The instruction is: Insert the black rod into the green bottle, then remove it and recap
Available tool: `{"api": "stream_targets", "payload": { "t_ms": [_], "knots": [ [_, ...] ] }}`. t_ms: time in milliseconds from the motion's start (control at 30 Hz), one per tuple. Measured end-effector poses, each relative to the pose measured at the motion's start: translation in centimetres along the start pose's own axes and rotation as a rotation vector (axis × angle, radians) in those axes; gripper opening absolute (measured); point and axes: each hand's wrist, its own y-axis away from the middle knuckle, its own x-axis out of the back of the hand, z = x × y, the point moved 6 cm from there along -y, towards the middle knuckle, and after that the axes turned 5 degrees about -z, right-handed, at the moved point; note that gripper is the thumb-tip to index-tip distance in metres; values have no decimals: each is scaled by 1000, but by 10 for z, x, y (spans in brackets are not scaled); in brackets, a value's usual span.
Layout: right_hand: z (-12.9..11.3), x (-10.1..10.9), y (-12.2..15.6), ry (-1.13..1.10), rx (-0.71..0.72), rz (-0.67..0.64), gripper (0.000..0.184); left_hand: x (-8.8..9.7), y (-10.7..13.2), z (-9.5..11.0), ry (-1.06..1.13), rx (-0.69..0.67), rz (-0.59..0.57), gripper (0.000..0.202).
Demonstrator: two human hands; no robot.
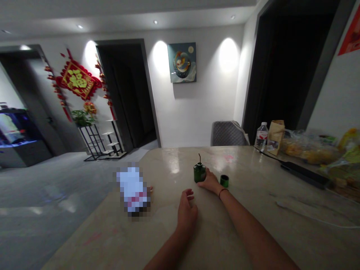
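Observation:
A small dark green bottle (pixel 198 174) stands upright on the table, with a thin, dark bent stick (pixel 199 158) rising from its narrow neck. My right hand (pixel 209 181) is wrapped around the bottle's right side and lower front, and a thin band circles that wrist. Just right of the hand sits a short green cylinder, like a cap or small cup (pixel 224 180). My left hand (pixel 188 210) rests nearer to me, left of the bottle and apart from it. Its fingers are loosely bent, and nothing shows in them.
The pale, glossy table (pixel 168 240) has a pixelated phone-like object (pixel 135 191) at left. Along the right are a water bottle (pixel 261 135), a paper bag (pixel 275 137), a long black power-strip-like box (pixel 305 174) and plastic bags (pixel 312 148). A grey chair (pixel 228 134) stands beyond the far edge.

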Motion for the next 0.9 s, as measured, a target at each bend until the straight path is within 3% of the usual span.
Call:
{"api": "stream_targets", "payload": {
  "t_ms": [100, 233, 433, 567, 733, 900],
  "knots": [
    [4, -2, -1, -33, -27, -18, 81, -1, 0, -1, -14, 3, -9, 50],
    [1, 1, 1, -11, 16, 63, 80, -1, 0, -3, -28, 2, 3, 49],
    [3, -1, 1, -63, 21, 14, 74, 0, 0, -1, -8, -4, 10, 47],
    [0, 3, 5, 20, 21, 72, 73, 0, 0, 0, -3, 6, 2, 47],
    [-1, 4, 6, 24, 40, 65, 57, -1, 0, -1, 6, 6, 14, 47],
    [2, 3, 0, 8, -9, 93, 59, 0, 0, 0, 7, -6, 10, 47]
  ]
}}
